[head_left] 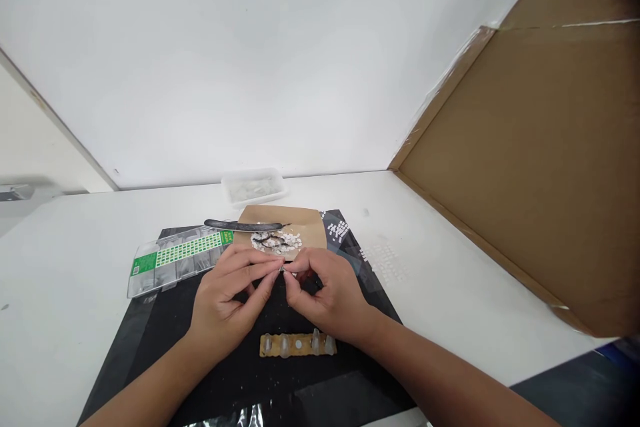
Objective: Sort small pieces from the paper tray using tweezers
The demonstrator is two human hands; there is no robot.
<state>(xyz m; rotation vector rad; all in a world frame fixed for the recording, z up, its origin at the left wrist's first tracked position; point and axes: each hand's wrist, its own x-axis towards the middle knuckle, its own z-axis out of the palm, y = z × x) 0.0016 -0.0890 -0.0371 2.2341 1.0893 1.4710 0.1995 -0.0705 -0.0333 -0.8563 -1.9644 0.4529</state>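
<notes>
My left hand [231, 293] and my right hand [327, 290] meet above the black mat [235, 380], fingertips nearly touching. Between them, thumbs and forefingers pinch a tiny pale piece [283, 269], too small to name. Just beyond the fingertips lies a brown paper sheet [305, 219] bearing many small white pieces [293, 240] and some dark strands. A dark curved nail file [245, 225] lies across the sheet's left part. Nearer to me, a tan strip [299, 353] carries several clear nail tips [285, 345] and a white dot.
Left of the sheet is a clear compartment case [173, 263] with a green label. A white tray [254, 188] stands at the back by the wall. Small white squares [338, 230] lie at the mat's right corner. A large cardboard panel [525, 147] rises on the right.
</notes>
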